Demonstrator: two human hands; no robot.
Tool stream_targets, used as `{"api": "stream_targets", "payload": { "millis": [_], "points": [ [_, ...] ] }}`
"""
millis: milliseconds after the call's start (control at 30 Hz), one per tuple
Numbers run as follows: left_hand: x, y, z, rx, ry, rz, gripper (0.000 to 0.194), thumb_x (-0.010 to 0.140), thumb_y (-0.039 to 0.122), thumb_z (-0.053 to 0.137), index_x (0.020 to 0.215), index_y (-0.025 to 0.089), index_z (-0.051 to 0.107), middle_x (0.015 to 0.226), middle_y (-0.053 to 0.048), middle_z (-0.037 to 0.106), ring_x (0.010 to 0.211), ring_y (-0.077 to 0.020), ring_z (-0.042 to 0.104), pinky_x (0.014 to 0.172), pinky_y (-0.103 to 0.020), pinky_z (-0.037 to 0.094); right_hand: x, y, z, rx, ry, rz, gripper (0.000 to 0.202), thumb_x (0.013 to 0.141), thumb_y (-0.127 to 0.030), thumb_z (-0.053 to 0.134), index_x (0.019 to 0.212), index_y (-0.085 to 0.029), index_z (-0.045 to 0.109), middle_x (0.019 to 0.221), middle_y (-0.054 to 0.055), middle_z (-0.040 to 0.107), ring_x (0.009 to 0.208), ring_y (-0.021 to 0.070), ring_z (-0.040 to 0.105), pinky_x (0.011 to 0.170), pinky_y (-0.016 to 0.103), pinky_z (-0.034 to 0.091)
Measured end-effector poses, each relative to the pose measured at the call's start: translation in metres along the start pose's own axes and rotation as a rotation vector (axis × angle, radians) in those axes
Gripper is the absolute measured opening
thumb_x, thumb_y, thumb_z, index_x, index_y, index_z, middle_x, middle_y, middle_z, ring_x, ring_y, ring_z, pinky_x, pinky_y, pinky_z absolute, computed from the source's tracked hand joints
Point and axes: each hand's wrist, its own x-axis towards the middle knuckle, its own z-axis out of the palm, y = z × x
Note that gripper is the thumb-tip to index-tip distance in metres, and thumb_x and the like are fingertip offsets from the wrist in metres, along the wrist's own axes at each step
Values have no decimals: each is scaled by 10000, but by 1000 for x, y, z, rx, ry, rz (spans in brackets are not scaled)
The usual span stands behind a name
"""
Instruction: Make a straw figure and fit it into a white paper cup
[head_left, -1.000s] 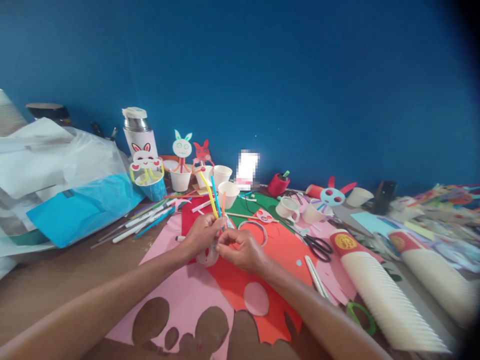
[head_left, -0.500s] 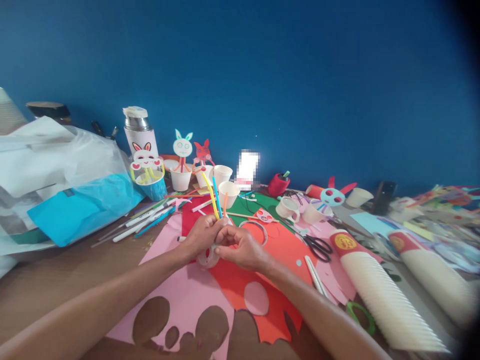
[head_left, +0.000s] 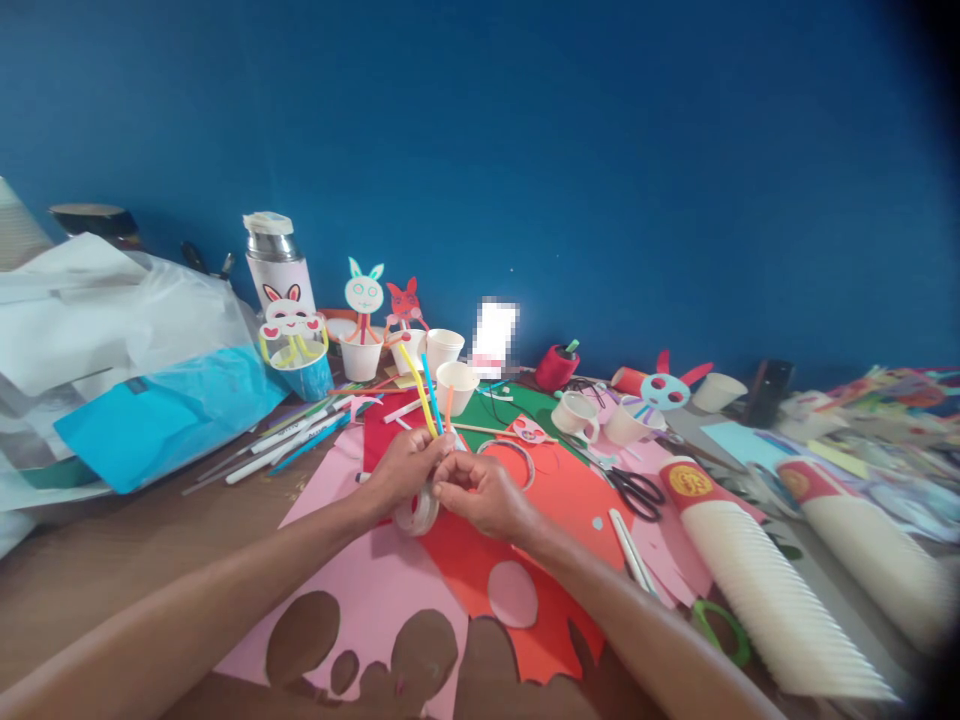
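Three straws are held upright together in the left hand (head_left: 409, 470): a yellow straw (head_left: 417, 388), a blue straw (head_left: 431, 390) and an orange straw (head_left: 449, 402). Their lower parts are clasped between its thumb and bent fingers, and their tops are spread slightly above the hand, over the middle of the table. The right hand (head_left: 478, 494) is brought close beside it, with its fingers curled inward and the thumb near the fingertips; whether anything is pinched there cannot be told. Just below the left hand a roll of tape (head_left: 416, 515) is seen, partly covered by the fingers; whether it is held or merely touched cannot be told.

Beneath the hands, the table is overlaid with pink paper (head_left: 352, 580), from which rounded shapes are cut, and with orange paper (head_left: 577, 520). A pink paper circle (head_left: 513, 596) is laid on the orange sheet. To the right, black-handled scissors (head_left: 636, 493) are placed near a mug (head_left: 576, 416), and a long stack of paper cups (head_left: 780, 590) is laid on its side. Behind the straws a white paper cup (head_left: 457, 388) is stood. Farther left, a rabbit figure (head_left: 364, 294) is set in another cup (head_left: 361, 358), near a flask (head_left: 277, 275).
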Motion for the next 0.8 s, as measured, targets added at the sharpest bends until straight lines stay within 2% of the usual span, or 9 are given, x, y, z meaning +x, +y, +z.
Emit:
{"api": "stream_targets", "payload": {
  "millis": [100,200,333,467,667,800],
  "points": [
    [-2,3,1,-142,-60,-25,354,680,478,571,591,146,485,469,54,437,417,-67,366,403,-194,269,0,-1,-2,134,-39,35,86,743,-238,574,767,-158,555,639,-31,520,552,71,482,538,191,391],
    [-3,7,1,-207,-86,-36,370,680,475,583,555,153,449,439,62,408,393,-54,328,384,-189,229,-1,-4,-4,136,-57,59,130,729,-241,599,826,-162,564,649,-27,545,563,78,512,552,199,411],
    [-4,8,1,-182,-90,-21,380,675,482,587,550,148,455,443,59,422,410,-58,352,395,-188,253,-3,-10,-5,-14,-50,34,123,733,-224,596,841,-168,577,683,-14,572,602,90,530,579,207,424],
    [-3,4,0,-138,-106,-33,374,676,500,579,609,144,490,481,49,462,424,-70,396,408,-197,286,-4,-11,-5,-91,-56,13,72,763,-204,542,812,-168,581,639,-25,530,562,80,481,542,196,392],
    [-2,2,-1,-157,-102,-19,364,683,488,580,613,139,503,489,39,475,430,-69,399,403,-195,273,-1,-5,-2,61,-44,23,65,768,-212,536,801,-157,550,623,-36,488,537,66,444,522,187,376],
    [0,3,-2,-165,-62,32,362,685,470,592,574,147,471,471,57,421,417,-55,356,402,-193,260,-1,-6,1,92,-13,41,66,766,-218,534,813,-172,536,641,-34,504,554,71,472,533,190,389]
  ]
}}
